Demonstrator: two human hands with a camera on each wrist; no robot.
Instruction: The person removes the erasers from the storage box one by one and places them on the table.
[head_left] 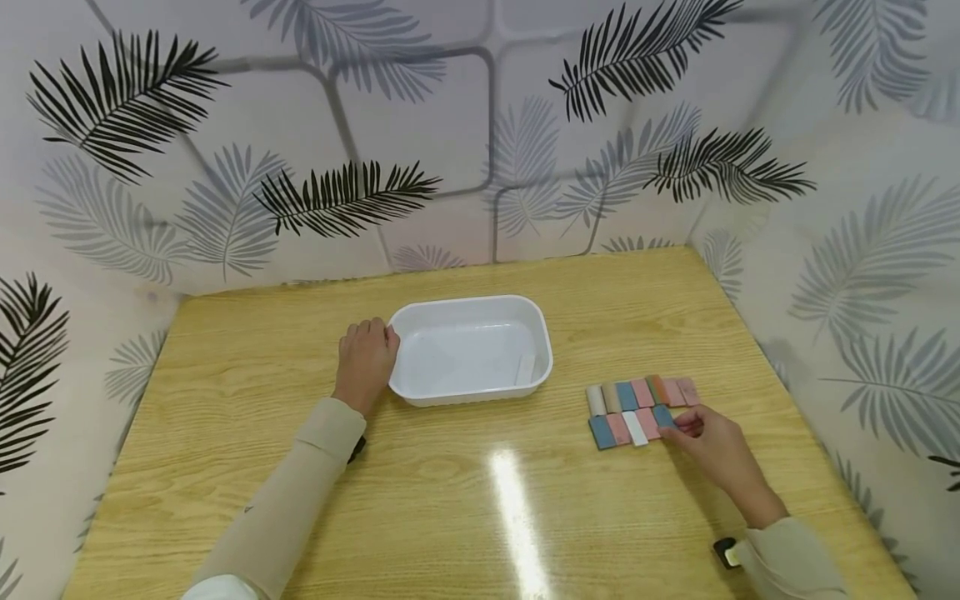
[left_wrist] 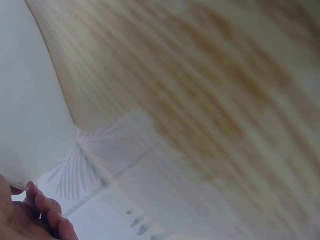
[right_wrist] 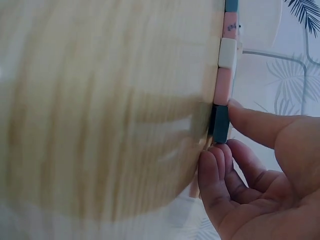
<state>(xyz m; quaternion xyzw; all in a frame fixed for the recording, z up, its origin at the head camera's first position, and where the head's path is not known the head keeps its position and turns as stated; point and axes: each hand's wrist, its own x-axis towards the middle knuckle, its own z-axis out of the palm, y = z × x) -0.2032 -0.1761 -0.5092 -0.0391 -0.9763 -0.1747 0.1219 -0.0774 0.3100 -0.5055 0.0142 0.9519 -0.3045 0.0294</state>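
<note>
A white plastic basin (head_left: 465, 358) stands on the wooden table, with one white eraser (head_left: 526, 369) lying inside at its right end. My left hand (head_left: 366, 360) grips the basin's left rim; in the left wrist view its fingers (left_wrist: 47, 207) curl at the rim's edge. Right of the basin, small erasers in pink, blue, white, beige and orange-green lie in two rows side by side. At the right end of the nearer row my right hand (head_left: 712, 442) pinches a blue eraser (right_wrist: 221, 123) between thumb and fingers, beside a pink eraser (right_wrist: 223, 86).
The farther row of erasers (head_left: 627, 396) lies against the nearer one. Walls with a leaf pattern (head_left: 420, 150) border the table (head_left: 442, 500) at the back and sides. Black wrist devices show at both cuffs.
</note>
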